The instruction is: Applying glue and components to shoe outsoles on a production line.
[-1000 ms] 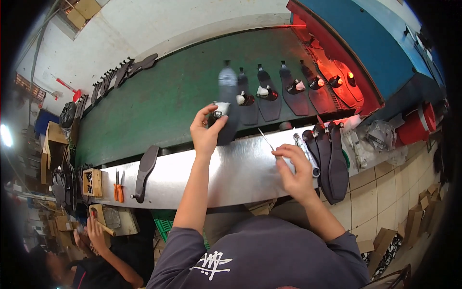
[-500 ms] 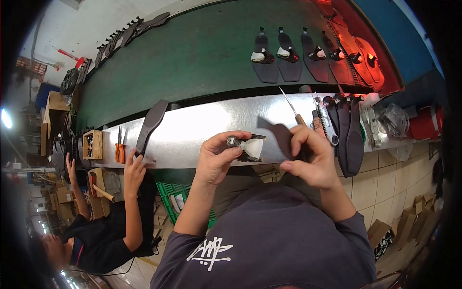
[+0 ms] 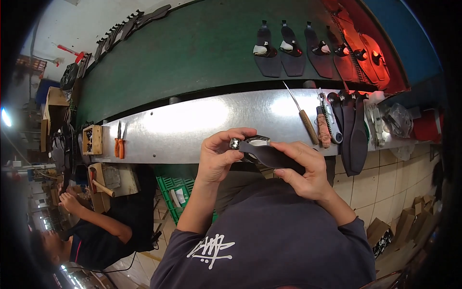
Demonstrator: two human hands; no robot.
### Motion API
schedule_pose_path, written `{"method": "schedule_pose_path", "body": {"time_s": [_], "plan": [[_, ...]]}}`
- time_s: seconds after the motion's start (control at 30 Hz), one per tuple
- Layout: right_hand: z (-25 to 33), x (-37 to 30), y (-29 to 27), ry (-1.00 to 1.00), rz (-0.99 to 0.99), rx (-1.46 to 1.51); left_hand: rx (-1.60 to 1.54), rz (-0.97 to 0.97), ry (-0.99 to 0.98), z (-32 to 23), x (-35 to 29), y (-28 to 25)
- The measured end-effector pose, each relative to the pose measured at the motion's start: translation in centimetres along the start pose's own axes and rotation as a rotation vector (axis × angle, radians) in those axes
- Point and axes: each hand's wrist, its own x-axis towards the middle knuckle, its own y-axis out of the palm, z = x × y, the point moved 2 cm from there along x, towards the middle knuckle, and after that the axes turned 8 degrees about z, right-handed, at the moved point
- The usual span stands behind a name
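My left hand [image 3: 214, 159] is closed on a dark sandal strap [image 3: 260, 141] with a whitish lining, and a small shiny ornament [image 3: 235, 143] sticks out by its thumb. Between the thumb and fingers of my right hand [image 3: 308, 172] is a dark insole [image 3: 275, 157]. Its narrow end lies against the strap, near the ornament. Both pieces are in the air over the front edge of the metal bench [image 3: 192, 115]. Whether they are joined cannot be seen.
A wooden-handled awl [image 3: 308, 126], a knife with a wrapped handle [image 3: 324, 132], a cutter [image 3: 334, 125] and dark insoles [image 3: 357, 139] lie right. Pliers [image 3: 119, 146] and a wooden box [image 3: 98, 139] are left. Sandals [image 3: 267, 62] sit on the green belt [image 3: 192, 53]. A co-worker [image 3: 101, 236] is left.
My right hand has brought the insole left, turning it, so its narrow end now meets the strap. The co-worker's hand and the insole it touched have left the bench.
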Motion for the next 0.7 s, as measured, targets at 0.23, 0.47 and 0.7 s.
{"method": "schedule_pose_path", "body": {"time_s": [0.23,0.47,0.7], "plan": [[-0.47,0.00,0.05,0.005,0.011,0.022,-0.008,0.003,-0.018,0.25,0.11,-0.03],[-0.23,0.14,-0.10,0.018,0.032,-0.005,0.011,0.003,-0.035,0.04,0.02,-0.14],[0.42,0.44,-0.45,-0.024,0.034,-0.117,0.135,0.043,0.032,-0.16,0.06,-0.03]]}}
